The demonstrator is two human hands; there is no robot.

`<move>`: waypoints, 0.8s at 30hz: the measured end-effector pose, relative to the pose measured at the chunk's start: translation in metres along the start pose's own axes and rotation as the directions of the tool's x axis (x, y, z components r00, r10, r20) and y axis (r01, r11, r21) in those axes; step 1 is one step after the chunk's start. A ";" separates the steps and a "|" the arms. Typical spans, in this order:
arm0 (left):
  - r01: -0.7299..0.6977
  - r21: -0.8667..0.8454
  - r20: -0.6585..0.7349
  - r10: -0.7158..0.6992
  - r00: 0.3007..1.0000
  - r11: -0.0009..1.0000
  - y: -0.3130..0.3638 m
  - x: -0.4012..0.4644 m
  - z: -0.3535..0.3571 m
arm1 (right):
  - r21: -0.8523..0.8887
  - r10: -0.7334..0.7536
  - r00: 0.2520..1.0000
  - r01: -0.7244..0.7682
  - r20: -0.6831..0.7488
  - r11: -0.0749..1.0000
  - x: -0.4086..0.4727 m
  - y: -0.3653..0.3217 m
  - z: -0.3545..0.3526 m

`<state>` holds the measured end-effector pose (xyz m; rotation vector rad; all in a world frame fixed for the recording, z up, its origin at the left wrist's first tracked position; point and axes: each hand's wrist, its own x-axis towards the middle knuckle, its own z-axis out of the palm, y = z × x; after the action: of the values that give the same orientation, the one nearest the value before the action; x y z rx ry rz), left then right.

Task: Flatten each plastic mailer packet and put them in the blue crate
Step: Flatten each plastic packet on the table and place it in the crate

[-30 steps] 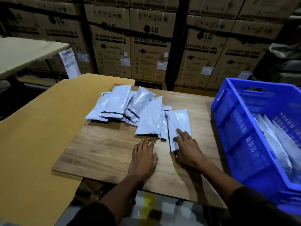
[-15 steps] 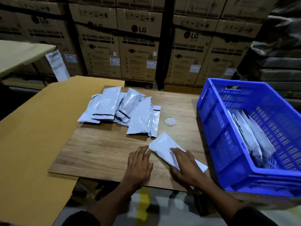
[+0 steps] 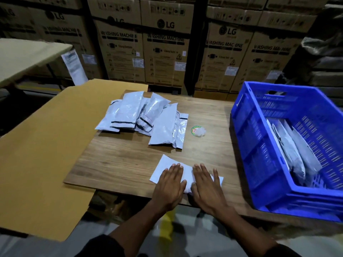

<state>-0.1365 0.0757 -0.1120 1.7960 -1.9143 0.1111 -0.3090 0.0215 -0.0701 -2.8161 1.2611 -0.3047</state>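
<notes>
White plastic mailer packet (image 3: 168, 168) lies flat on the wooden board (image 3: 118, 164), under the straight fingers of left hand (image 3: 169, 184) and right hand (image 3: 207, 186), both pressing it.

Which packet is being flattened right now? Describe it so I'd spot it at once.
Start at the wooden board, left of the blue crate. Near its front edge, apart from the pile, lies one white packet. It alone has the left hand and right hand flat on it.
</notes>
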 end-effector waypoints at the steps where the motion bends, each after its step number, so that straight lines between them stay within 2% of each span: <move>1: 0.002 0.041 0.032 -0.003 0.999 0.999 0.001 0.001 0.000 | -0.034 0.035 0.999 -0.035 -0.002 0.999 -0.003 0.000 0.005; 5: -0.075 0.181 0.096 0.058 0.994 0.981 0.007 0.008 -0.004 | -0.079 0.036 0.999 -0.035 0.006 0.996 -0.005 0.008 0.012; 10: -0.147 0.224 0.112 0.124 0.986 0.963 0.004 0.009 -0.003 | -0.099 -0.033 0.996 0.041 0.085 0.994 0.000 0.020 0.013; 20: 0.002 0.251 0.181 -0.050 0.982 0.968 0.010 0.008 -0.007 | -0.092 -0.139 0.983 0.151 0.124 0.984 0.017 0.026 0.013; 24: 0.024 0.231 0.180 -0.067 0.981 0.973 0.010 0.009 -0.008 | -0.098 -0.157 0.980 0.170 0.123 0.981 0.020 0.027 0.011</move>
<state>-0.1432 0.0720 -0.0983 2.0654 -2.0580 0.1566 -0.3133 -0.0119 -0.0812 -2.9864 1.0566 -0.0799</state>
